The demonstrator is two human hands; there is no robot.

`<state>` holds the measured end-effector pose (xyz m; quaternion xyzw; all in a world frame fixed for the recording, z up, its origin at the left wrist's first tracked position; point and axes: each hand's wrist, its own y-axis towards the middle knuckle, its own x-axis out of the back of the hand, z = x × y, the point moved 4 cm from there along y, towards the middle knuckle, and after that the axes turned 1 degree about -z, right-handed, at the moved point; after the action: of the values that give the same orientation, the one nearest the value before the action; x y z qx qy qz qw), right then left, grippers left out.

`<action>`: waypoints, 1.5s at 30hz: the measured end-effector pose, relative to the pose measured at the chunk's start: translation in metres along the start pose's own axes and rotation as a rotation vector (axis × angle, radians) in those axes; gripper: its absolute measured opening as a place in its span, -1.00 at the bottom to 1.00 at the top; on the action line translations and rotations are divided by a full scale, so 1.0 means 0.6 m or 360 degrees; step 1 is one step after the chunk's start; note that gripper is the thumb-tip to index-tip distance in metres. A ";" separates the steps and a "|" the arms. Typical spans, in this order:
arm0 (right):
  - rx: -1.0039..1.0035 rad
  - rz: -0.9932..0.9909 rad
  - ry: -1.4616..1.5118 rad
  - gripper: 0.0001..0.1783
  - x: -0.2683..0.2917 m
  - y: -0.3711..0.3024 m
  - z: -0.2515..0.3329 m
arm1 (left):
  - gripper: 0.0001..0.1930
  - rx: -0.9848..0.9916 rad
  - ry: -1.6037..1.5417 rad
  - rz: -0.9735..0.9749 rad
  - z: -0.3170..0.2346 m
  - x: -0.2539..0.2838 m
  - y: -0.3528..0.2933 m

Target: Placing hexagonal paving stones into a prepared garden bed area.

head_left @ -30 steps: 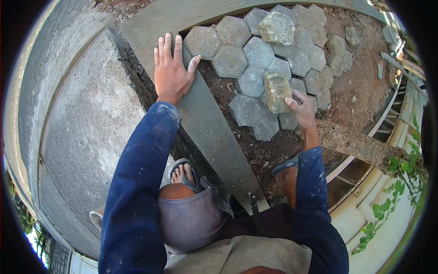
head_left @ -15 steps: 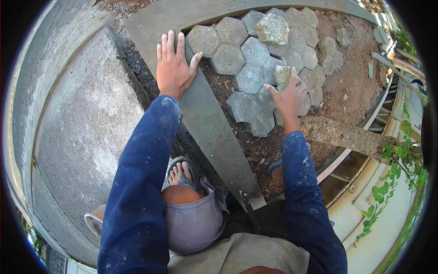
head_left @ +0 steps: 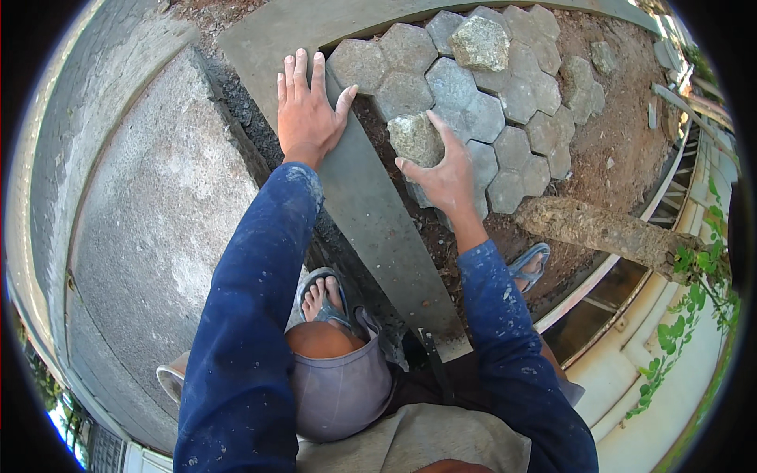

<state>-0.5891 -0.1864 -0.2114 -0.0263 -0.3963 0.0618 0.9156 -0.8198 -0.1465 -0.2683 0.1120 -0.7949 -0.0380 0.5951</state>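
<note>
My left hand [head_left: 306, 110] lies flat, fingers spread, on a grey concrete curb strip [head_left: 371, 213] that runs diagonally beside the paving. My right hand [head_left: 445, 173] grips a rough grey paver piece [head_left: 414, 138] and holds it over the bare soil at the near edge of the laid hexagonal pavers [head_left: 465, 102]. A second loose stone chunk [head_left: 479, 41] rests on top of the pavers further away. Both my sleeves are dark blue with pale specks.
A rough concrete slab [head_left: 150, 236] lies to the left of the curb. A tree trunk [head_left: 607, 232] crosses the soil at the right, with a white railing [head_left: 662, 347] and green vine [head_left: 702, 276] beyond. My sandalled feet [head_left: 323, 299] stand by the curb's near end.
My right hand has carried the paver piece leftward across the laid pavers toward the curb strip. My left hand has stayed flat on the curb.
</note>
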 end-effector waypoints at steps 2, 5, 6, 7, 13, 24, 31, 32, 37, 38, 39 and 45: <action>0.0034 0.0037 -0.0024 -0.03 -0.006 0.003 -0.002 | -0.19 0.0014 0.0019 0.0010 0.000 -0.001 0.001; -0.0594 0.0377 0.0789 -0.26 0.020 0.000 -0.072 | -0.19 0.0024 -0.0027 0.0021 -0.002 -0.002 0.000; -0.0738 0.0114 0.0853 -0.32 0.036 -0.006 -0.107 | -0.19 0.0014 -0.0032 0.0011 -0.007 -0.002 0.001; -0.0876 -0.0157 0.0912 -0.36 0.057 -0.014 -0.142 | -0.19 0.0001 -0.0039 -0.0002 -0.013 -0.004 0.002; -0.0606 -0.0418 0.0088 -0.16 0.161 -0.002 -0.076 | -0.20 -0.0006 -0.0015 -0.0019 0.005 0.005 -0.001; -0.0930 -0.0086 -0.0664 -0.09 0.072 -0.004 -0.077 | -0.21 -0.0027 -0.0031 -0.0036 0.002 -0.001 -0.004; 0.0400 0.0434 -0.0777 -0.08 0.110 -0.008 -0.080 | -0.22 -0.0028 -0.0027 -0.0052 0.001 0.006 -0.001; 0.0215 0.0220 -0.0277 -0.07 0.112 -0.006 -0.082 | -0.22 -0.0026 -0.0034 -0.0045 -0.001 0.005 -0.002; -0.0495 -0.0225 -0.0318 0.03 0.073 0.002 -0.108 | -0.22 -0.0028 -0.0052 -0.0037 -0.007 0.002 0.000; -0.0593 -0.0266 -0.0285 0.02 0.067 0.003 -0.105 | -0.22 -0.0029 -0.0041 -0.0037 -0.005 0.002 -0.001; -0.0595 -0.0262 -0.0278 0.02 0.066 -0.001 -0.098 | -0.21 -0.0030 -0.0032 -0.0037 -0.004 0.001 -0.001; 0.0169 0.0031 -0.0322 0.00 0.040 0.004 0.003 | -0.21 -0.0024 0.0001 -0.0023 0.002 0.002 -0.002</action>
<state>-0.5744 -0.1809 -0.1932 0.0249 -0.4826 0.0939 0.8704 -0.8211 -0.1479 -0.2679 0.1131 -0.7937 -0.0483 0.5958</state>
